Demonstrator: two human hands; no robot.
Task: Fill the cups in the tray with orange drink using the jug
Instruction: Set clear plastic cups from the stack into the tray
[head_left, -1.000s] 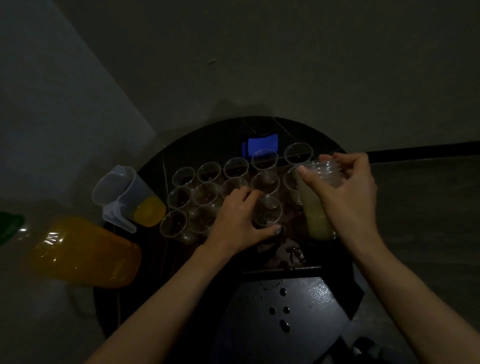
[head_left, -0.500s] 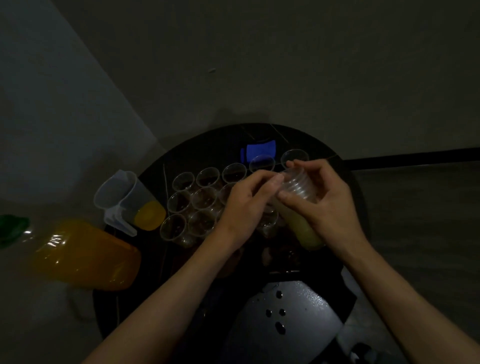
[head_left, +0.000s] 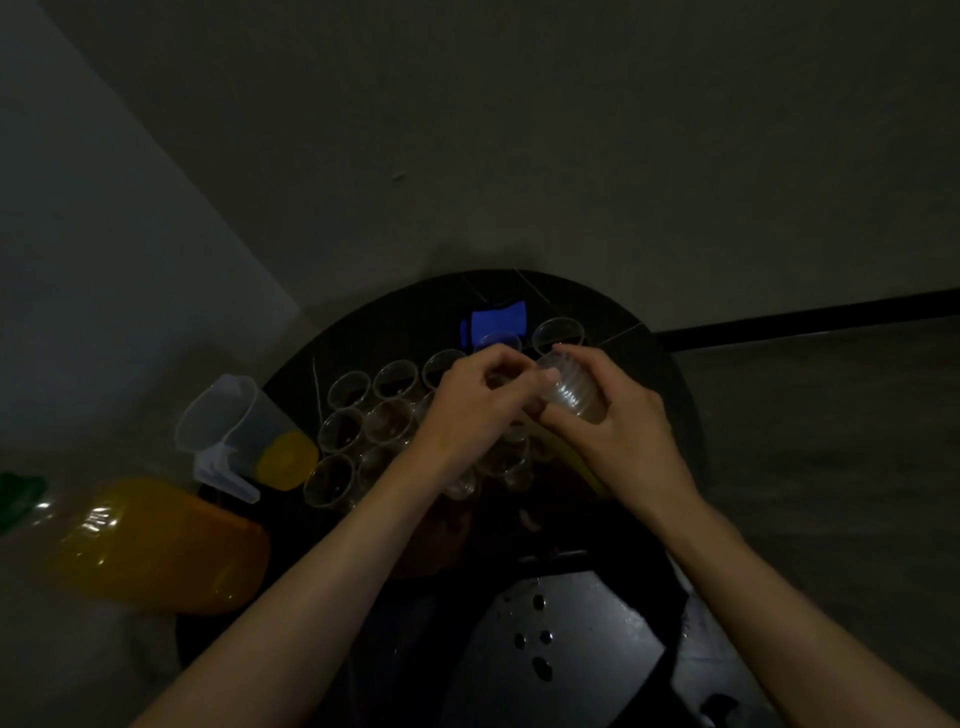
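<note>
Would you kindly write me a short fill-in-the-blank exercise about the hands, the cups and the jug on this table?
1. The right hand grips a stack of clear plastic ____.
2. The jug stands at the table's ____ edge.
3. The drink in the jug is ____.
4. The big bottle beside it has a ____ cap.
Missing words: cups; left; orange; green.

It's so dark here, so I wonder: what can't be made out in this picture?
Head view:
Some cups: hidden beneath the left hand.
The stack of cups in the right hand: count blurred; whether the left hand pinches it, unclear.
The orange bottle: its green cap partly cut off by the left edge.
</note>
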